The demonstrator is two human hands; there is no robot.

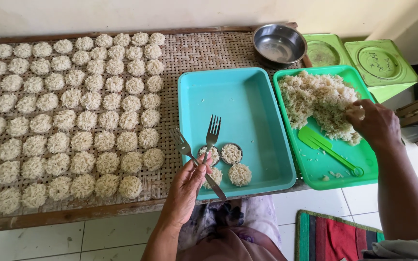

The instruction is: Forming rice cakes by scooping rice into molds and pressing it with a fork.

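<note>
My left hand (186, 188) holds two metal forks (204, 145) crossed, their tines up over the near left corner of a turquoise tray (247, 96). In that corner lie small round metal moulds (231, 153) filled with rice and a loose rice round (240, 174). My right hand (376, 124) pinches cooked rice from the rice heap (318, 99) in a green tray (364, 157). A green plastic rice paddle (322, 145) lies in the green tray in front of the heap.
Many rice rounds (73, 111) lie in rows on a woven bamboo rack (204, 53) with a wooden frame. A steel bowl (279, 43) and two green square tins (380, 65) stand at the back right. Below are a tiled floor and a striped mat (335, 237).
</note>
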